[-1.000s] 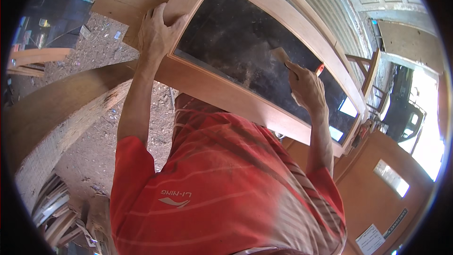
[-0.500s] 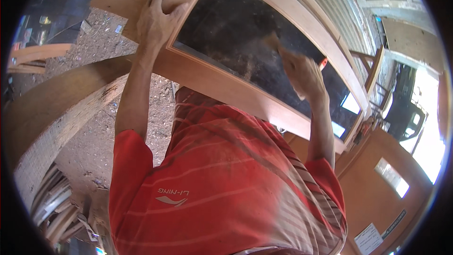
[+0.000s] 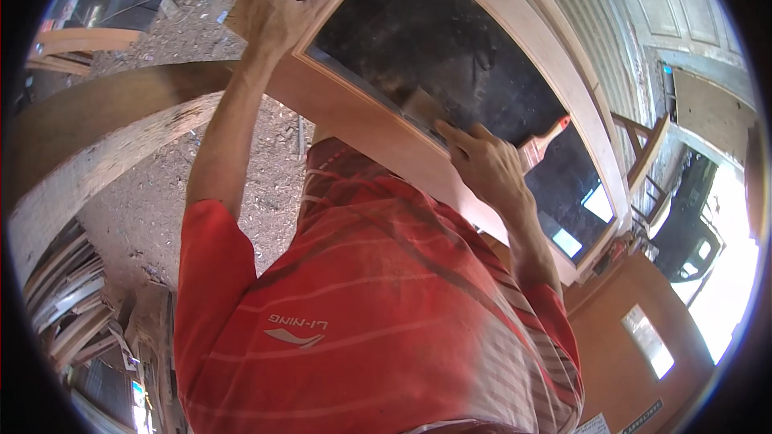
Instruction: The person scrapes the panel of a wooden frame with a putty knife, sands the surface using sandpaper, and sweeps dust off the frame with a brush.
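Note:
A wooden frame point(image 3: 346, 104) with a dark glossy panel point(image 3: 434, 20), dusty and smeared in places, lies before me. My left hand point(image 3: 283, 12) is closed round the frame's left end, thumb along the wood. My right hand point(image 3: 489, 162) is closed on a flat, tan, blade-like piece point(image 3: 420, 104), perhaps a scraper. It is blurred, so its exact kind is unclear. This piece is at the panel's near edge, beside the inner lip of the frame. Just right of that hand, a paintbrush point(image 3: 547, 145) with a red-tipped handle lies on the panel, its bristle end partly behind the hand.
A thick curved timber point(image 3: 121, 137) stands at left, above a floor strewn with chips. Stacked wood strips point(image 3: 68, 297) lie at lower left. A brown board point(image 3: 643, 321) with a rectangular opening is at lower right. Corrugated sheeting point(image 3: 595, 40) runs behind the frame.
My right hand has moved nearer to me and slightly left, bringing the flat piece to the panel's near edge. The paintbrush it mostly covered now shows. My left hand keeps its hold.

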Available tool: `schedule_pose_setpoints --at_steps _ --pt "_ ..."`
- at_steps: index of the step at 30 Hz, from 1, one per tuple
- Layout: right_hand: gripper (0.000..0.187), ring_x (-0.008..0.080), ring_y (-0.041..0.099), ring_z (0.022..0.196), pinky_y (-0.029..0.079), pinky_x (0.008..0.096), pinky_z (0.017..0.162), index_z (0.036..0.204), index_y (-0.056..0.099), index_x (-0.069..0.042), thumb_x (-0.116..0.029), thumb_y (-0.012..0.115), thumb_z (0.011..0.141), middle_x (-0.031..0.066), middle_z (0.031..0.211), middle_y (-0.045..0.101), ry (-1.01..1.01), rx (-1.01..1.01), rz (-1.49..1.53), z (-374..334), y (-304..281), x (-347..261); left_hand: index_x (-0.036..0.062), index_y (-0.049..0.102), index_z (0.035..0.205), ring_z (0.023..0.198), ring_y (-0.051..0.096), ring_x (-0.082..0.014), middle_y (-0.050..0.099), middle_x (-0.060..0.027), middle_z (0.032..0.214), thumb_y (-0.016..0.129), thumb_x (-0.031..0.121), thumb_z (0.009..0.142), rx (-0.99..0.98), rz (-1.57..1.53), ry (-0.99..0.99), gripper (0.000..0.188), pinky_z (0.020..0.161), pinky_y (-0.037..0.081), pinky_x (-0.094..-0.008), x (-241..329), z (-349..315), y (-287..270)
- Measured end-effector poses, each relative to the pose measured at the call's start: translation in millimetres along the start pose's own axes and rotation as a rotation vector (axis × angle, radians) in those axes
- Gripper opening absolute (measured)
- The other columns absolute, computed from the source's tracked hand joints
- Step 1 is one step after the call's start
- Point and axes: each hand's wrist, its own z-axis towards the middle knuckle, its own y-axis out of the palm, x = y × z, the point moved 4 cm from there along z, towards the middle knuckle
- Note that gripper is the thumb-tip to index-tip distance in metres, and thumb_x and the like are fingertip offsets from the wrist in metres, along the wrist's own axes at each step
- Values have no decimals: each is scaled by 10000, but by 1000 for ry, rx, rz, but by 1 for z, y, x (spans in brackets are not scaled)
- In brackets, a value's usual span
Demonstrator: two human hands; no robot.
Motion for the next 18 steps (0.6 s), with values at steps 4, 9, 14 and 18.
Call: schedule_pose_setpoints --at_steps 4,9,14,18 --pt "414 350 712 745 583 493 689 1363 719 -227 -159 628 966 124 887 667 43 -87 59 12 11 -4 6 657 1384 1295 646 -372 682 -214 1388 797 565 892 -26 -26 -31 758 1086 511 -438 13 1 -9" --pt "396 376 729 844 586 503 705 1404 669 -232 -223 597 1015 167 960 689 -152 72 109 77 15 -41 16 671 1371 1284 654 -364 693 -216 1367 799 550 898 -30 -161 41 725 1079 517 -434 2 3 -4" --pt "368 367 716 817 563 487 692 1384 705 -249 -220 612 1029 169 940 691 51 -133 22 -15 -4 28 6 696 1321 1224 683 -364 726 -201 1306 820 488 903 18 -37 -13 650 1040 535 -425 6 -2 -11" --pt "385 293 693 741 552 417 670 1359 735 -176 -129 695 978 156 944 706 157 142 164 -28 -11 54 7 704 1305 1213 688 -365 731 -197 1296 814 481 910 21 -105 28 627 1019 541 -428 -4 7 0"
